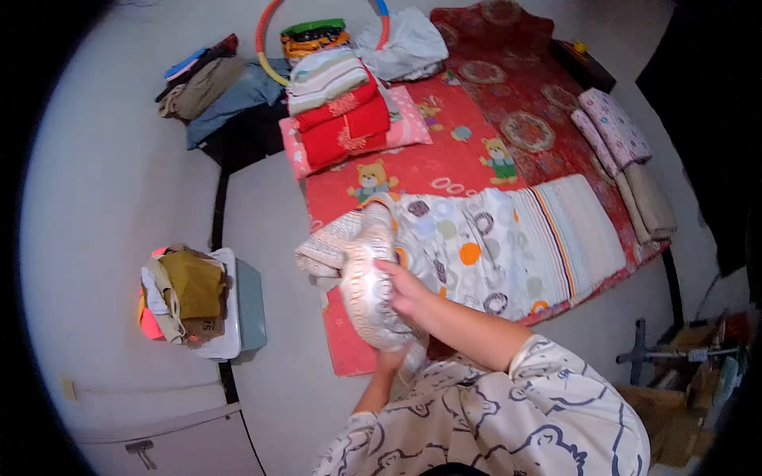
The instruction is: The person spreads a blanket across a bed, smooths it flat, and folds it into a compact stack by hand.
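Note:
A white quilt (468,254) with coloured dots and a striped band lies in a long folded strip across the red mat. Its near-left end is lifted and bunched, showing a cream, wavy-patterned side. My right hand (406,292) is closed on this raised part, thumb on top and the other fingers largely hidden by the cloth. Lower down, my left hand (389,361) grips the bottom of the same bunched end, its fingers mostly covered by fabric. The far striped end rests flat on the mat.
A red teddy-bear mat (429,166) lies under the quilt. Beyond it are stacked folded clothes (341,119), a hoop (260,40) and other piles. Rolled bedding (615,131) is at the right, a clothes-filled bin (250,305) at the left, boxes (663,420) at lower right.

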{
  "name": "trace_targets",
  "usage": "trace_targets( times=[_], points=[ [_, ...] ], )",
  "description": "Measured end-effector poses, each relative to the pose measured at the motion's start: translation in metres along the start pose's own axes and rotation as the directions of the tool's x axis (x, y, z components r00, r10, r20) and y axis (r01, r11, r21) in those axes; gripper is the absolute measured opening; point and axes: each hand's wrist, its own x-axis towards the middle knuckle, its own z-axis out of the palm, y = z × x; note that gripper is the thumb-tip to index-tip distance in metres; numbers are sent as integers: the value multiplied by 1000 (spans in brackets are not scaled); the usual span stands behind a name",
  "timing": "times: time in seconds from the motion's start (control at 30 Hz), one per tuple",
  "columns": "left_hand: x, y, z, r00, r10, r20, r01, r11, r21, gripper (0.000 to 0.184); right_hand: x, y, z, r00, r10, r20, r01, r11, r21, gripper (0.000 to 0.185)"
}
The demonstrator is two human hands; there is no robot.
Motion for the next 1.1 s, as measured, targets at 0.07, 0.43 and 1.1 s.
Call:
trace_targets(
  times=[0.07,0.43,1.1],
  points=[
    [16,-7,-1,974,-185,134,170,978,117,55,1,11,-12,975,-163,149,205,917,-342,31],
    [-7,172,-108,953,-304,5,62,178,-982,50,-127,-5,-279,737,-55,-673,-288,876,-387,40],
    [60,97,-48,942,-333,-51,71,345,-936,50,-91,-133,-112,648,-660,-381,497,745,-445,32]
  ],
)
